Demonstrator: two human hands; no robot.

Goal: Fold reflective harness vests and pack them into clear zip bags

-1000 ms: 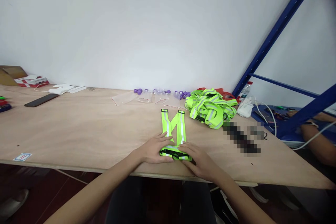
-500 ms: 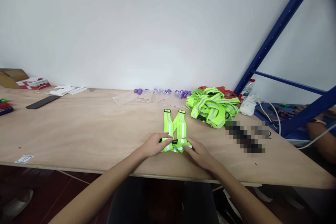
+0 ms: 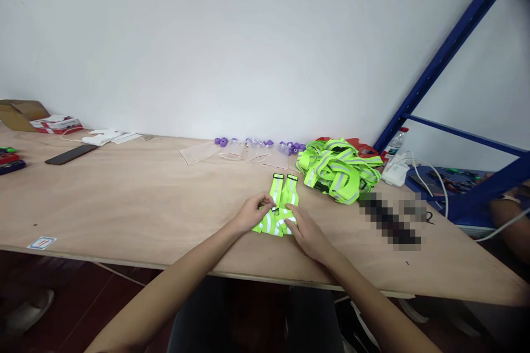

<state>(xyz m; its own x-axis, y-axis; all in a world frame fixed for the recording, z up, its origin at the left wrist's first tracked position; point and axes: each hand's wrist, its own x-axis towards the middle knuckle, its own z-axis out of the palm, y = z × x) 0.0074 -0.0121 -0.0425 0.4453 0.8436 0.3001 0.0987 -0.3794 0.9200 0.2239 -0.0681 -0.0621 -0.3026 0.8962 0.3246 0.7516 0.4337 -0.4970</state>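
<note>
A lime-yellow reflective vest (image 3: 271, 226) of straps with silver stripes lies folded on the table in front of me. Two of its straps stretch away from me and end in black buckles. At its left side my left hand (image 3: 253, 213) is closed, thumb and forefinger pinched together at the middle of the vest. What exactly sits between those fingertips is partly hidden. My right hand (image 3: 308, 233) rests along the right edge, thumb and fingers spread on the folded straps.
Back right is a heap of similar reflective straps (image 3: 339, 168). Clear bags (image 3: 199, 153) and purple rolls (image 3: 221, 142) line the wall. A black phone-like slab (image 3: 71, 154) lies left. At right stand a blue frame (image 3: 443, 55), a bottle (image 3: 395, 143) and a white adapter (image 3: 395, 171).
My left hand has lifted and curled from lying on the vest into a pinch. The vest's lower part looks refolded, its long straps closer together and the dark middle buckle now mostly covered.
</note>
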